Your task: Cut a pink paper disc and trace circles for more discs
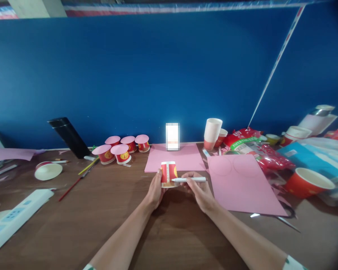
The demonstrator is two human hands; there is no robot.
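The left hand point(156, 190) has its fingers closed around the left side of a red paper cup point(169, 173), thumb along the wall. The cup is near the middle of the bench point(101, 225), just in front of the pink sheets point(173, 159) toward the back edge (whether its base touches the wood, I cannot tell). The right hand point(199, 189) pinches a white marker point(194, 179) between thumb and fingers, with hardly any gap; its tip points left, at the cup's lower right side, though contact is unclear. Left of centre along the back edge sit five cups topped with pink discs point(119, 150). Toward the bench's right edge lies a large pink sheet point(242, 187), with scissors point(289, 224) partly under its near corner.
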